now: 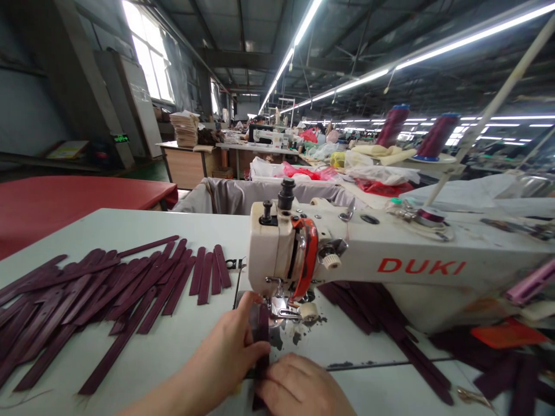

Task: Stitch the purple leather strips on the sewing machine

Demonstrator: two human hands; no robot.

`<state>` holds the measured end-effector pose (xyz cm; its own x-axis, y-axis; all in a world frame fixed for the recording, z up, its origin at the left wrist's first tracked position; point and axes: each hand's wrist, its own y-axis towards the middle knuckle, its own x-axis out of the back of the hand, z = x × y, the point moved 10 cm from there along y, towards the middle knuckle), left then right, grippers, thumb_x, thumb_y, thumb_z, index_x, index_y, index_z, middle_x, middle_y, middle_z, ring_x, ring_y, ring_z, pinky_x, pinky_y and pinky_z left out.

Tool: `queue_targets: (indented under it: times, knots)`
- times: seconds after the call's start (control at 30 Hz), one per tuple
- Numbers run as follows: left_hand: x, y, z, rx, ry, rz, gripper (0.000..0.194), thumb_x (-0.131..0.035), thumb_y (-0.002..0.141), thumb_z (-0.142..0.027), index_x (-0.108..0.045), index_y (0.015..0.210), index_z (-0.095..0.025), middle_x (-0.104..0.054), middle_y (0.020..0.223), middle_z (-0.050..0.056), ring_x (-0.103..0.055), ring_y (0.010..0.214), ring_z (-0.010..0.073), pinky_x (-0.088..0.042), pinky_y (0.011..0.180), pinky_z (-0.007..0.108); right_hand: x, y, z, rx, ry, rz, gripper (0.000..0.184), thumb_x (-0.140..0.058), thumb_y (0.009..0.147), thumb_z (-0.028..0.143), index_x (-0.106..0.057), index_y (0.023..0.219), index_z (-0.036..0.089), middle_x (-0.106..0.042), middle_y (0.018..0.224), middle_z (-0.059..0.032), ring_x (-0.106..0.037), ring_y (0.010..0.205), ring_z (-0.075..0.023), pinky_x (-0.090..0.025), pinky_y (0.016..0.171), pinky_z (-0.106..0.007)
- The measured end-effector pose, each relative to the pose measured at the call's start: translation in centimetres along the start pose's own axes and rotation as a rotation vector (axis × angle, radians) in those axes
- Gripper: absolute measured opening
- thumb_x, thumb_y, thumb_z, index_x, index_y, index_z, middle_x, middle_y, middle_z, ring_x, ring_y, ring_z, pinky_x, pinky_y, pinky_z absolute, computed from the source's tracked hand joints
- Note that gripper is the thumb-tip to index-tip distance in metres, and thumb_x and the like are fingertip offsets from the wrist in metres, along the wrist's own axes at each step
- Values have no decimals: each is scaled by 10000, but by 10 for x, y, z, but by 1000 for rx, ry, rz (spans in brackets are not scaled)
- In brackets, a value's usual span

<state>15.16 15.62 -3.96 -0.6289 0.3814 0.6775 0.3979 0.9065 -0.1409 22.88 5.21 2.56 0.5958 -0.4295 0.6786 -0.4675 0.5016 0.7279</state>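
A narrow maroon strip [262, 325] lies on the machine bed and runs under the presser foot [284, 311] of a cream sewing machine [390, 263] marked DUKI. My left hand [232, 346] pinches the strip just in front of the foot, thumb and fingers closed on it. Lower down, my right hand [299, 387] has its fingers curled over the strip's near end, pressing it to the table. Part of the strip is hidden under both hands.
Several loose maroon strips [99, 294] are spread over the white table [143, 352] at left, more strips [390, 329] lie behind the machine at right. Two maroon thread cones [436, 136] stand at the back. A grey cloth bin [243, 193] and other workstations are beyond.
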Motion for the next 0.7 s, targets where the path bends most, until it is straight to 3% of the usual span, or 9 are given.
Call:
queue_targets:
  times: [0.1, 0.2, 0.27, 0.4, 0.7]
  knots:
    - [16, -17, -25, -324, 183, -197, 266, -529, 842, -130, -590, 1085, -220, -649, 879, 48, -644, 867, 270, -533, 797, 416, 0, 1, -11, 1, -25, 85, 502, -288, 1074, 187, -699, 786, 173, -683, 672, -23, -627, 597, -141, -523, 573, -216]
    - [14, -47, -57, -759, 381, -325, 311, -435, 886, -75, -623, 1098, -204, -686, 1085, 83, -653, 1007, 251, -554, 897, 392, -1, 2, -16, -13, -20, 123, 495, -286, 1068, 173, -705, 805, 160, -687, 684, -37, -630, 617, -151, -539, 604, -218]
    - [6, -56, -67, -894, 503, -333, 367, -415, 874, -34, -619, 1156, -148, -701, 1145, 106, -648, 1082, 234, -539, 984, 351, -1, 3, -17, -17, -13, 106, 488, -292, 1063, 160, -708, 808, 158, -689, 679, -37, -627, 611, -153, -539, 594, -217]
    - [-1, -57, -76, -971, 639, -309, 350, -437, 841, -33, -664, 1101, -95, -713, 1164, 136, -651, 1115, 249, -496, 1067, 356, 2, 4, -17, -7, -4, 35, 479, -306, 1063, 158, -709, 803, 154, -691, 664, -32, -624, 584, -147, -536, 571, -216]
    - [19, -61, -92, -933, 595, -424, 416, -391, 812, -11, -629, 1131, -135, -765, 1069, 82, -733, 981, 191, -567, 953, 283, -2, 1, -19, 8, -31, -29, 391, -375, 1015, 90, -702, 810, 153, -701, 663, -27, -608, 550, -149, -536, 542, -239]
